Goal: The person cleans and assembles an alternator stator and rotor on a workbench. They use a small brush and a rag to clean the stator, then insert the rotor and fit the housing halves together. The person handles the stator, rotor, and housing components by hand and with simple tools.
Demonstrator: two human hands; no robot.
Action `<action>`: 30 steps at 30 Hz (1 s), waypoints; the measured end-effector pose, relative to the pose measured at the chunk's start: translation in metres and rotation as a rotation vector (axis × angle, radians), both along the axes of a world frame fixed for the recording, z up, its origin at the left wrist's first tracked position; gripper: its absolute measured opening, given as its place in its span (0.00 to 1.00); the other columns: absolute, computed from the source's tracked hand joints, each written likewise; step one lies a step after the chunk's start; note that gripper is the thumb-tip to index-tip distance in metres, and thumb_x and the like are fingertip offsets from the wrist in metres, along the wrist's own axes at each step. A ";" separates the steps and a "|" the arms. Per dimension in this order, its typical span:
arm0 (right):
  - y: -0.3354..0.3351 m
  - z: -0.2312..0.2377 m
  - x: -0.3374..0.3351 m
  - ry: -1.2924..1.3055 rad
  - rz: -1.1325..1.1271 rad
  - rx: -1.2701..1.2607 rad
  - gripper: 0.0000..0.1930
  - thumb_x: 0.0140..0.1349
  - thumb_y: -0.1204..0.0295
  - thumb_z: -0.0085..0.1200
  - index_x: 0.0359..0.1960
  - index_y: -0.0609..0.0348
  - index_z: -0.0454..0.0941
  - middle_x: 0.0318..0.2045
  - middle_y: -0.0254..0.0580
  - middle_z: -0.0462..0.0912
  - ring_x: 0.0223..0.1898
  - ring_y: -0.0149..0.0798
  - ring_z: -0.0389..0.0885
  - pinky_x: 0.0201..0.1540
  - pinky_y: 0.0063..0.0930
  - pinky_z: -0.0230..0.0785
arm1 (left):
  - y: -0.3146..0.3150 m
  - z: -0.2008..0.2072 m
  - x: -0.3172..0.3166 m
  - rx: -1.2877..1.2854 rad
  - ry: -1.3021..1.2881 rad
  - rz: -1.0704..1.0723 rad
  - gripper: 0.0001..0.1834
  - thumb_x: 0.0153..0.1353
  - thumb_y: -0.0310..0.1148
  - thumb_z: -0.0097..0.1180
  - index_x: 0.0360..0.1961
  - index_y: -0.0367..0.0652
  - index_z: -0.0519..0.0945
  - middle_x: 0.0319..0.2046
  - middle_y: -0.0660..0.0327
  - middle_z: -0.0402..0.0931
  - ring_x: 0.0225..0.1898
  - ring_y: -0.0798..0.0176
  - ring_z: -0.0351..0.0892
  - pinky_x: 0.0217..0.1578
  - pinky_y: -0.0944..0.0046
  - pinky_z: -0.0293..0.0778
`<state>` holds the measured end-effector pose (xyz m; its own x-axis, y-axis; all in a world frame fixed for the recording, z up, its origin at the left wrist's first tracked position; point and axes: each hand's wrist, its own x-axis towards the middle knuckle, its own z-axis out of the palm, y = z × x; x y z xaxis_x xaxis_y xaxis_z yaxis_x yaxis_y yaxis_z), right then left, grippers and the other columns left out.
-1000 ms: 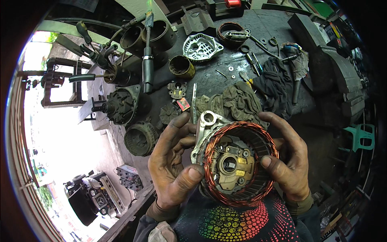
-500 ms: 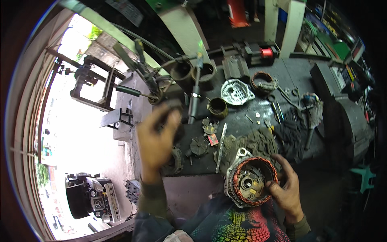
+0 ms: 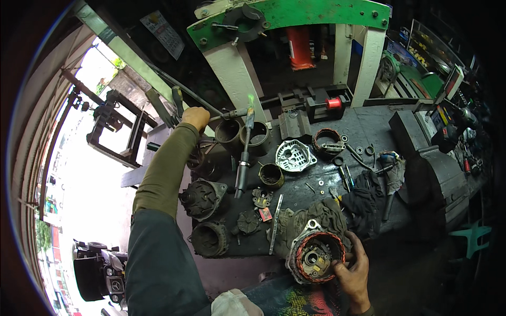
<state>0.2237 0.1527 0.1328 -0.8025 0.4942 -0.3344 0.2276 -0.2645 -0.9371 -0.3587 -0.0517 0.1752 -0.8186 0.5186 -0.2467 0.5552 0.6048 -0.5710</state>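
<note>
My right hand [image 3: 354, 274] grips the rim of an alternator housing [image 3: 294, 263], with the thumb inside the ring and the fingers around the outside. A ring of reddish copper windings [image 3: 343, 243] sits in the housing, its open side facing up. Over the bench's far left, my left arm is stretched out. My left hand [image 3: 196, 118] is closed among the tools standing there; what its fingers hold is hidden. Just left of it rises a tool with a dark and yellow handle [image 3: 177, 96]. A long metal bar tool [image 3: 243, 171] leans close by, against two dark cylindrical pots [image 3: 229, 131].
Alternator parts [image 3: 203, 198] line the left bench edge. A silver end cover [image 3: 294, 156], a brass-coloured cup [image 3: 271, 176], another copper-wound ring [image 3: 328, 141] and dark rags [image 3: 363, 203] lie mid-bench. A green-topped press frame [image 3: 316, 16] stands behind. A vise-like block [image 3: 295, 124] sits before it.
My left hand has reached forward and away from me to the tools at the far left. My right hand still holds the alternator housing. The view has tilted up.
</note>
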 end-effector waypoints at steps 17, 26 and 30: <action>0.022 0.002 0.010 -0.004 -0.156 0.005 0.39 0.59 0.82 0.54 0.74 0.76 0.56 0.37 0.51 0.88 0.34 0.32 0.88 0.36 0.23 0.80 | -0.009 0.001 -0.005 0.005 0.025 -0.147 0.12 0.63 0.28 0.57 0.40 0.38 0.91 0.44 0.46 0.89 0.48 0.45 0.90 0.47 0.50 0.86; 0.033 -0.004 0.024 -0.020 -0.174 0.022 0.39 0.60 0.83 0.54 0.75 0.72 0.57 0.36 0.44 0.87 0.33 0.26 0.85 0.36 0.20 0.77 | -0.009 -0.007 -0.011 0.053 0.018 -0.088 0.12 0.66 0.31 0.57 0.41 0.41 0.91 0.43 0.46 0.88 0.48 0.44 0.89 0.48 0.46 0.85; 0.038 -0.010 0.035 -0.030 -0.207 0.010 0.38 0.62 0.83 0.54 0.76 0.71 0.57 0.36 0.43 0.87 0.34 0.25 0.84 0.36 0.20 0.76 | -0.015 -0.012 -0.021 0.054 0.030 -0.082 0.12 0.64 0.28 0.55 0.39 0.37 0.90 0.44 0.43 0.87 0.49 0.42 0.88 0.51 0.45 0.83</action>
<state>0.2586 0.1903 0.1231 -0.6735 0.6505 -0.3510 0.1973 -0.2993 -0.9335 -0.3793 -0.0667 0.1629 -0.7794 0.5963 -0.1923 0.5873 0.5884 -0.5558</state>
